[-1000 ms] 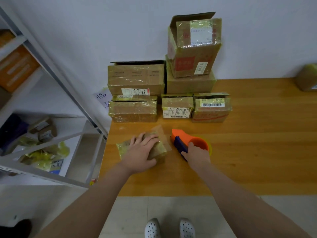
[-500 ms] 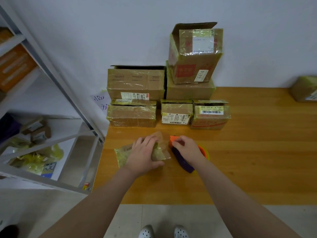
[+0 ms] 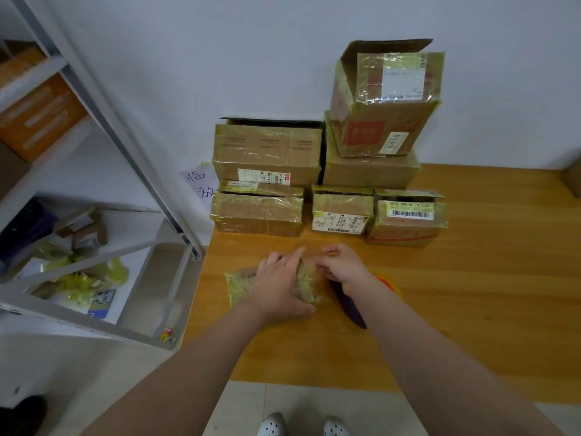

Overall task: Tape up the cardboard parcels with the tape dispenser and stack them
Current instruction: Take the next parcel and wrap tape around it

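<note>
Parcel (image 3: 239, 282) at centre is pinned by straight-fingered left hand (image 3: 279, 286); right hand (image 3: 343, 266) curled, pinch unclear; firm pressure advised.

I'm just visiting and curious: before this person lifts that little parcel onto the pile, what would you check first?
1. Small parcel steadied: ok, the left hand presses flat on it.
2. Tape stuck down at its right end: cannot tell, the right hand covers that end.
3. Tape dispenser set aside: ok, it lies on the table under the right wrist, not gripped.
4. Flat landing spot: ok, the front-left box has a closed, taped top.
5. Tallest box as a landing spot: not ok, its flap stands open.
</note>
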